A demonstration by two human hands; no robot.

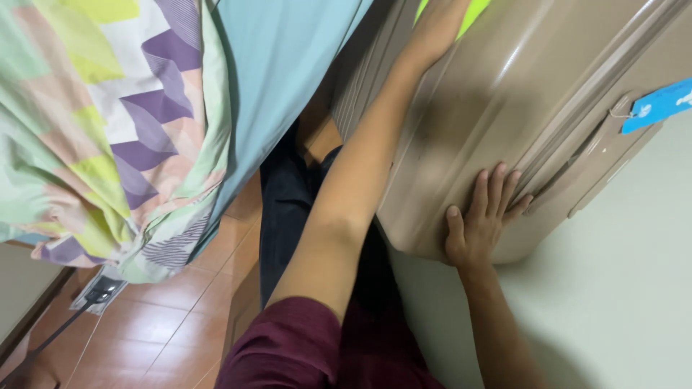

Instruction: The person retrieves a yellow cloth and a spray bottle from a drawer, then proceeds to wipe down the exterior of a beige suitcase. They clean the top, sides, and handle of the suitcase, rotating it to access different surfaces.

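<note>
- A person braces a large beige hard-shell suitcase (504, 94) with both bare hands, the case tilted against a pale wall (620, 288) above a reddish tiled floor (166, 324).
- The right hand (479, 220) lies flat on the suitcase's lower corner, fingers (497, 191) pressed together and extended along the shell, thumb apart at the rounded edge; nothing is pinched.
- The left hand (436, 29) reaches far up the suitcase's side, palm on the shell beside a yellow-green patch (472, 11); its fingertips run out of view, so whether they curl round an edge cannot be told.
- A blue luggage tag (659, 104) hangs at the suitcase's far edge, near the recessed handle (569, 173).
- Left of the suitcase, a patterned bedsheet (108, 130) and a blue sheet (281, 86) drape down close to it; a power strip (97, 292) lies on the floor below them.
- Judgement: handling this well seems to call for flat, wide-set palms and a firm hold at the lower corner, since the smooth shell may slide; keeping the case off the hanging sheets and clear of the person's dark-trousered legs (288, 209) looks wise.
</note>
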